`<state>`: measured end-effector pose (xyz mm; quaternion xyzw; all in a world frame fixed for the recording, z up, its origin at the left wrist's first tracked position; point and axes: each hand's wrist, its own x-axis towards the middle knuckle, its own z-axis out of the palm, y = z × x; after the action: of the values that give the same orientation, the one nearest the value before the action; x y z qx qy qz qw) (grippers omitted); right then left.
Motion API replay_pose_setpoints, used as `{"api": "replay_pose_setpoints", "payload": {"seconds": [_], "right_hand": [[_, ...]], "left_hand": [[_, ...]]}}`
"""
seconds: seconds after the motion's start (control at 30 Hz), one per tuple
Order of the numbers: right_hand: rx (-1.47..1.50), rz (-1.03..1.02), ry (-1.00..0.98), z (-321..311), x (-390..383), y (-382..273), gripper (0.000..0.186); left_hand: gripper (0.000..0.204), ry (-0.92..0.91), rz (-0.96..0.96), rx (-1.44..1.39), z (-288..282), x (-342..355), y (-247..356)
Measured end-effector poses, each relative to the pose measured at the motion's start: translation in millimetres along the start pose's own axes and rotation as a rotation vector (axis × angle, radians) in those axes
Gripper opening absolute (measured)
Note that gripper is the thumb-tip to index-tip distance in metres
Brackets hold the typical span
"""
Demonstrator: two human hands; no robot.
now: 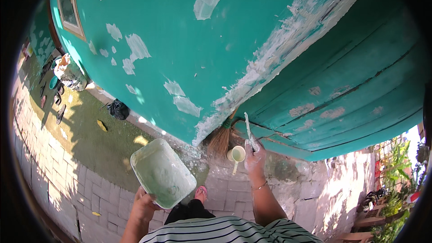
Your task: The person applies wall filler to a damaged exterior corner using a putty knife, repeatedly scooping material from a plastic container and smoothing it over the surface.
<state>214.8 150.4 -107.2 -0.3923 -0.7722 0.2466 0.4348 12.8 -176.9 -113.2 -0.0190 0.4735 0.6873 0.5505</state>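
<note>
My left hand (144,204) grips the near corner of a shallow rectangular tub (164,168), pale and smeared inside with whitish paste. In my right hand (254,156), its fingers dusted white, is a thin tool coated in white (247,125); it looks like a putty knife seen edge-on, pointing up. Beyond it rises the corner of a green wall (157,27), with rough white filler (270,60) spread along its edge. Separate white patches dot the wall face. Neither the tool nor the tub touches the wall.
A straw broom (220,141) leans at the foot of the corner, beside a cream dipper (236,154) on the ground. Green boards (333,94) stand to the right. Far left are sandals (60,113), a filled sack (69,74) and a black bag (118,109). Plants (398,162) grow at right.
</note>
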Motion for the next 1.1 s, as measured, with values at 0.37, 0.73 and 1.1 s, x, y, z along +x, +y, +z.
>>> {"api": "replay_pose_setpoints", "payload": {"seconds": [0.37,0.73,1.1], "right_hand": [[-0.197,-0.324,0.225,-52,85,-92,0.026],[-0.536,-0.538,-0.297,-51,95,-72,0.048],[-0.429,-0.792,0.059,-90,169,-92,0.032]], "left_hand": [[0.077,-0.069,-0.031,0.032,-7,1,19],[0.077,0.017,0.003,-0.002,-34,3,15],[0.084,0.006,0.018,-0.011,-12,6,20]]}}
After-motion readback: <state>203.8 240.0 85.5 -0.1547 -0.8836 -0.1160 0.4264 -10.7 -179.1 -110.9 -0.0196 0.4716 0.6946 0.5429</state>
